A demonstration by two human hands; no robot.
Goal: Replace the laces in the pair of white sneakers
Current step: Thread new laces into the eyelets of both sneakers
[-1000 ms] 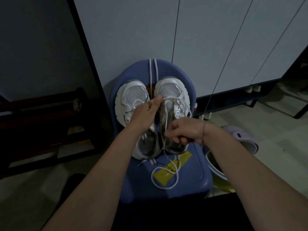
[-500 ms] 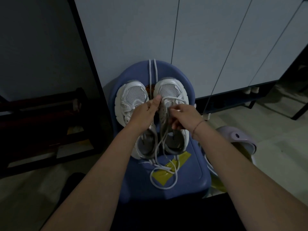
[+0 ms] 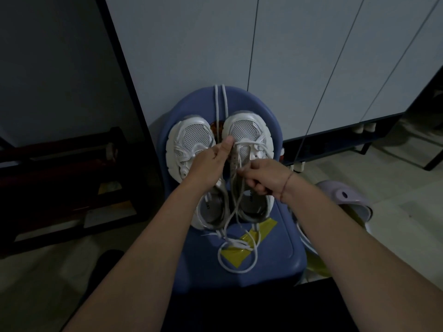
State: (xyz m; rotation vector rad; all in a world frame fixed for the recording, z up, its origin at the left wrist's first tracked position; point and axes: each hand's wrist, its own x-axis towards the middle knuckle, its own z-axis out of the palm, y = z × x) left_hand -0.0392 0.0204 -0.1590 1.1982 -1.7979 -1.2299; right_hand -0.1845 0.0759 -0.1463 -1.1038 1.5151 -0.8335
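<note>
Position: the pair sits side by side on the blue plastic chair (image 3: 275, 250), toes toward the backrest.

The left white mesh sneaker (image 3: 189, 144) seems unlaced, though my wrist covers part of its eyelets, so I am not certain.

My left hand (image 3: 211, 166) clamps the inner side of the right white mesh sneaker (image 3: 247, 130), thumb pressed flat near the lowest eyelets. My right hand (image 3: 263, 180) pinches the round white lace (image 3: 238, 271) just beside the eyelet row, remaining fingers curled in.

Risks:
- Slack drops past the heel and loops on the seat over the yellow tape patch (image 3: 235, 256). A sharp pull could knot the two strands or leave uneven ends.
- If my thumb lifts, the pull likely drags the shoe toward the seat's front edge.
- Two spare white laces (image 3: 224, 99) hang over the backrest between the toes. A shifted shoe could catch them.

Containers:
- Both shoe openings show grey insoles, and the lace strands cross the right one.
- A lilac plastic bin (image 3: 345, 200) stands on the floor to the right of the chair. Something yellow-green sits in it, either a liner or its contents. It is too dim to tell which.
</note>
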